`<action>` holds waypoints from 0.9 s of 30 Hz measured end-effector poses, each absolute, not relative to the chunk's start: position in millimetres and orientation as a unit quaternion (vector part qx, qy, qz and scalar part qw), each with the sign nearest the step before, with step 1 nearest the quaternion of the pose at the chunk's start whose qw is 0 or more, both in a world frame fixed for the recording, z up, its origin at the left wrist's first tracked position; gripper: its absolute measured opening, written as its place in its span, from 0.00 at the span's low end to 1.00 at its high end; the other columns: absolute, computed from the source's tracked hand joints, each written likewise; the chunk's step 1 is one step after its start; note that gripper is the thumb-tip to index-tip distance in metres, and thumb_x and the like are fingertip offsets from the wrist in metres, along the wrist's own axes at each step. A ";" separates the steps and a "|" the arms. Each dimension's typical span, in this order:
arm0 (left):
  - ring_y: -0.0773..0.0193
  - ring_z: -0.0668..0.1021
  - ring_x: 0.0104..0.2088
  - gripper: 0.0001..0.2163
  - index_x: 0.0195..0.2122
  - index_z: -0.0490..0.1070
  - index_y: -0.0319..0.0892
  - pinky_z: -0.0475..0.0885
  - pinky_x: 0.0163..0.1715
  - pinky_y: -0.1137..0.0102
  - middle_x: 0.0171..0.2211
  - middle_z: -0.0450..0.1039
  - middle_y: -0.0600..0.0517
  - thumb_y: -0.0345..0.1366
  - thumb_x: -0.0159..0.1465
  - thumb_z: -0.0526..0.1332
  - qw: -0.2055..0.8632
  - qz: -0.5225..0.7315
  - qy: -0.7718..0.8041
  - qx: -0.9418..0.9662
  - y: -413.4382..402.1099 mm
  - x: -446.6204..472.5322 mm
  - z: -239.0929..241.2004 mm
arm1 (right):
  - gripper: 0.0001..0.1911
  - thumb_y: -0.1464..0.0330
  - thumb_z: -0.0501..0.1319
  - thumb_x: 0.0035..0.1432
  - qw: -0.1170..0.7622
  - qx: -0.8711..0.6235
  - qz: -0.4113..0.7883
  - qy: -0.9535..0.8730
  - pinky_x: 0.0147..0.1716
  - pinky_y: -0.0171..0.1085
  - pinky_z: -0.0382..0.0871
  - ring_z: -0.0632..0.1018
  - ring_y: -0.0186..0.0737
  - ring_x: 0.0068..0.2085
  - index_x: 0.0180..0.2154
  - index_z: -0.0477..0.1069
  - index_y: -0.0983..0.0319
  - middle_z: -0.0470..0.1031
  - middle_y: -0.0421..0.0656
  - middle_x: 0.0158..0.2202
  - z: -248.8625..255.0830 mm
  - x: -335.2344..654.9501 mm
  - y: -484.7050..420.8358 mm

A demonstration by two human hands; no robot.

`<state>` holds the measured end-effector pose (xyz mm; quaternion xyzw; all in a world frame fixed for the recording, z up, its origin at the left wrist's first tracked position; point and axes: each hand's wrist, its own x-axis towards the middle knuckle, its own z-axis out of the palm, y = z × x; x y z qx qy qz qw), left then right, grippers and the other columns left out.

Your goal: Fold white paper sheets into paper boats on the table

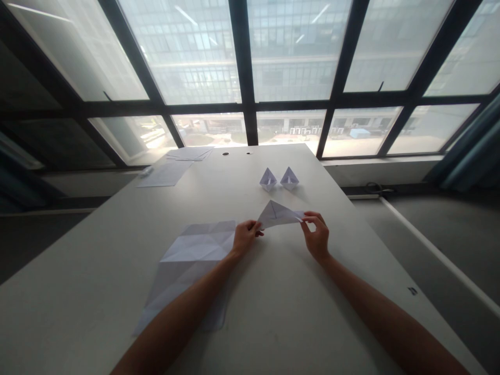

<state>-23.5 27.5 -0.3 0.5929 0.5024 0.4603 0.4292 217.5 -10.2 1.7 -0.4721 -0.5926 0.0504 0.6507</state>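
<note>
A piece of folded white paper [278, 214], with a peak at its top, is held just over the table between both hands. My left hand [247, 235] is closed on its left corner. With thumb and finger, my right hand [316, 234] pinches the right end. Beyond it stand two folded paper boats [268, 179], side by side. A creased sheet of paper [195, 260] lies flat to the left, partly hidden under my left forearm.
The white table [97, 260] reaches toward the large window [289, 52]. At its far left lie several paper sheets [167, 173]. Two round holes [225, 153] show near the far edge. A blue curtain [469, 151] hangs at right.
</note>
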 end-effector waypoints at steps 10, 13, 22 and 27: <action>0.61 0.81 0.24 0.21 0.29 0.76 0.37 0.73 0.25 0.71 0.27 0.79 0.45 0.54 0.59 0.63 0.433 0.464 0.505 0.585 28.9 -24.3 0.1 | 0.05 0.66 0.60 0.61 0.615 -0.487 0.080 -0.615 0.49 0.51 0.69 0.76 0.48 0.43 0.34 0.74 0.56 0.78 0.44 0.37 -0.8 214.8 -12.2; 0.61 0.81 0.24 0.22 0.30 0.75 0.37 0.74 0.26 0.71 0.27 0.79 0.46 0.55 0.59 0.63 0.426 0.468 0.496 0.594 27.5 -25.0 2.9 | 0.05 0.65 0.59 0.62 0.618 -0.488 0.101 -0.607 0.49 0.49 0.70 0.76 0.48 0.44 0.36 0.73 0.57 0.78 0.45 0.38 -2.8 215.0 -10.6; 0.61 0.80 0.25 0.20 0.28 0.73 0.39 0.73 0.27 0.71 0.24 0.77 0.49 0.53 0.61 0.61 0.393 0.478 0.487 0.616 22.4 -24.0 7.5 | 0.10 0.63 0.59 0.63 0.631 -0.501 0.148 -0.573 0.39 0.41 0.74 0.77 0.42 0.39 0.44 0.71 0.59 0.76 0.44 0.40 -10.5 215.2 -4.8; 0.62 0.80 0.25 0.17 0.29 0.73 0.39 0.73 0.28 0.71 0.22 0.77 0.50 0.50 0.62 0.61 0.382 0.467 0.485 0.633 21.2 -23.3 7.6 | 0.12 0.61 0.62 0.59 0.662 -0.507 0.189 -0.519 0.35 0.39 0.73 0.76 0.40 0.34 0.42 0.70 0.60 0.74 0.42 0.33 -11.9 215.5 -2.7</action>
